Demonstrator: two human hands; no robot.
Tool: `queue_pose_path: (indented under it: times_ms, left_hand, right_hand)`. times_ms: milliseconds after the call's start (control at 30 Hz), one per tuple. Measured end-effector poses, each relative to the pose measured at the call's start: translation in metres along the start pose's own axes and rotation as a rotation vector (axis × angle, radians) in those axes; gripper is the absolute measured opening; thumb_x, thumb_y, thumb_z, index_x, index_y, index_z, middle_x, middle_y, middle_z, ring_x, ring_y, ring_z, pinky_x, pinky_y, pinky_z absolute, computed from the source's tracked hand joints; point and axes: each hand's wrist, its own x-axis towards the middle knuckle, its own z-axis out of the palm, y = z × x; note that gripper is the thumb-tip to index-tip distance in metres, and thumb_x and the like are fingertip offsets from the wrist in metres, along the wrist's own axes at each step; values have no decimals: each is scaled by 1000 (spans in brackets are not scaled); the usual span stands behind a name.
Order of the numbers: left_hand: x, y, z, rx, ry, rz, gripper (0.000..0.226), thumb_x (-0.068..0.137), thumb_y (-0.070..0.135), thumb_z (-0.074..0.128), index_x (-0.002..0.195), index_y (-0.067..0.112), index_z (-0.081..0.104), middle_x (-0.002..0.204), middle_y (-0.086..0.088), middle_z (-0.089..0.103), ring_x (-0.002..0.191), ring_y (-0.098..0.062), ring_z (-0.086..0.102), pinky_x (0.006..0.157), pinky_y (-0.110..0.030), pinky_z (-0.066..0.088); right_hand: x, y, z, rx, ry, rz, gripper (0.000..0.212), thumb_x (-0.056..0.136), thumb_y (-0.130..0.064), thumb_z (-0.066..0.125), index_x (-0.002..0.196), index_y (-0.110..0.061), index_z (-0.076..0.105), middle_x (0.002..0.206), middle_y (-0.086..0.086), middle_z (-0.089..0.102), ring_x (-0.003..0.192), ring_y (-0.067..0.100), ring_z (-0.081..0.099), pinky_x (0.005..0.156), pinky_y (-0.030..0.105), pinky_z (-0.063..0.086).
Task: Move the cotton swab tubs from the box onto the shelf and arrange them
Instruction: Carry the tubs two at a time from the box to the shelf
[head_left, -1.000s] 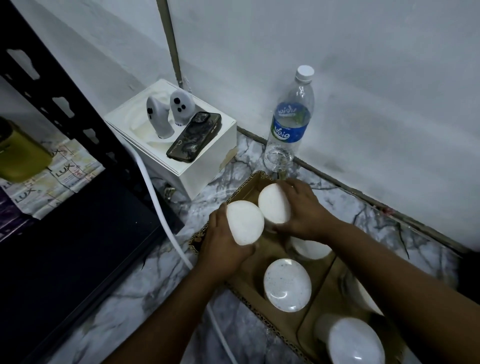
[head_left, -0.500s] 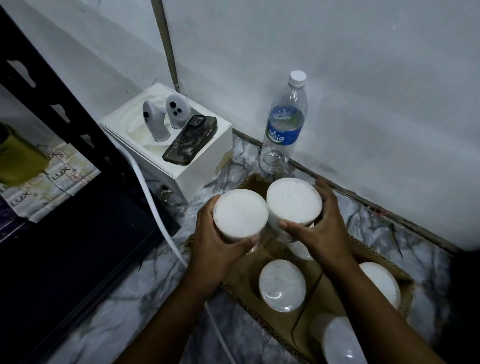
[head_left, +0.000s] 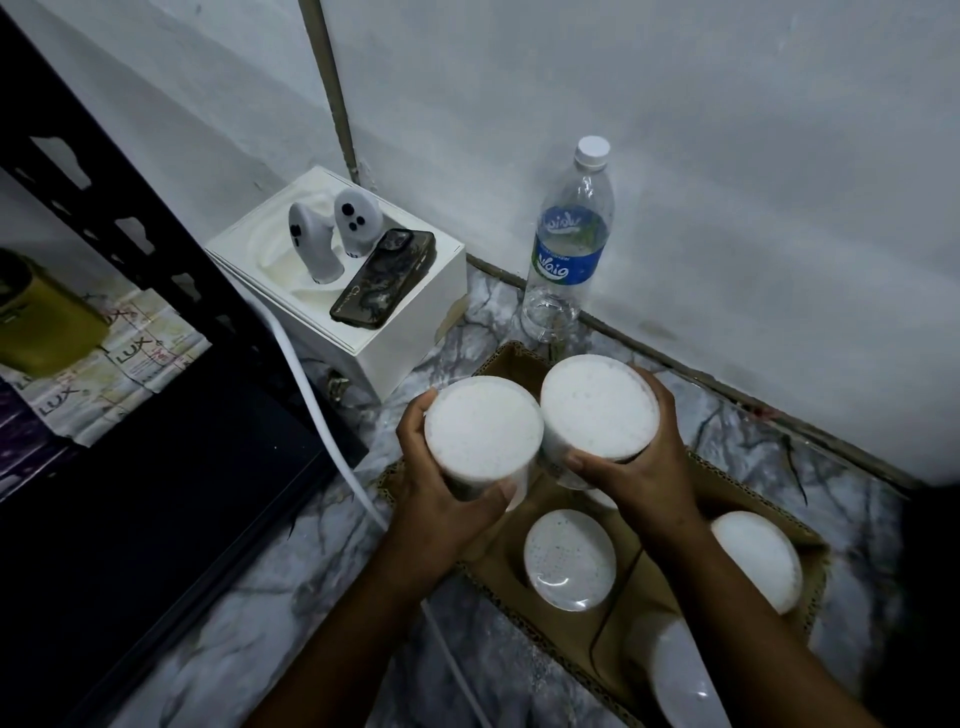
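Head view, left hand (head_left: 441, 499) gripping 1 tub (head_left: 483, 428), right hand (head_left: 641, 467) gripping another tub (head_left: 597, 408)

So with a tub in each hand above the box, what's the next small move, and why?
Probably carry both tubs leftward to the black shelf. The left hand grips one tub, the right hand the other tub, both lifted above the cardboard box, so only the transfer remains.
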Motion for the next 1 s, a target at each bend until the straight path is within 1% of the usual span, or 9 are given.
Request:
queue_pose_path:
  times_ms: [133,233,367,400,533,667,767,900,1000]
  left_hand:
    - [0,2,-4,-24,-20,-14,99,52,39,79,133,34,23,132,24,37,120,12,43,89,-8,44]
    - [2,4,-7,-13,-3,-24,114,45,44,82,139,31,19,130,27,39,116,18,43,88,-4,42]
    - [5,-1,-9,12,40,10,116,42,60,87,137,20,33,137,0,46,127,-13,47,99,-34,48]
    - [5,0,-9,2,54,12,115,42,64,85,135,23,33,138,1,46,127,-13,47,99,-33,48]
    - [3,9,-5,-28,60,31,104,47,65,82,130,29,30,129,29,46,122,4,47,91,-11,44]
    - [2,14,-5,-34,17,25,98,52,48,83,130,30,26,131,23,39,118,13,45,88,-8,45]
    - [2,17,-7,-25,-6,32,93,55,39,78,131,30,25,133,20,37,119,13,44,90,-10,44]
    - [5,22,-13,9,21,55,106,51,39,84,137,29,23,136,22,37,124,8,41,94,-8,41]
    - [4,29,-16,-7,24,60,100,50,36,84,134,28,31,137,13,43,125,4,44,95,-10,42]
  right_hand:
    - [0,-5,2,10,30,-13,95,40,-44,80,124,-37,36,122,-24,44,105,-22,46,77,1,44]
    - [-1,-7,2,-6,29,-30,92,40,-45,81,121,-40,37,124,-23,44,108,-20,45,80,1,43]
    - [-4,-8,2,-15,24,-56,95,40,-45,81,124,-34,35,124,-22,44,110,-21,44,81,0,41]
    - [-5,-9,3,-15,23,-62,96,41,-44,81,125,-32,35,124,-21,44,109,-22,44,81,-1,40]
    - [-7,-11,5,-19,23,-81,95,43,-38,84,124,-31,34,123,-21,43,107,-24,44,80,-2,39]
    - [-5,-12,4,1,23,-77,101,44,-37,86,129,-28,32,124,-21,42,106,-26,43,79,-3,40]
    - [-4,-10,2,-17,22,-77,108,49,-15,93,135,-26,29,124,-21,41,104,-30,40,79,-6,37]
    - [-4,-21,3,-19,31,-93,105,44,-40,84,133,-26,32,127,-23,43,111,-23,42,86,-3,36]
    - [-7,-31,4,-12,34,-113,100,46,-43,81,132,-21,36,128,-15,47,114,-16,45,88,0,38]
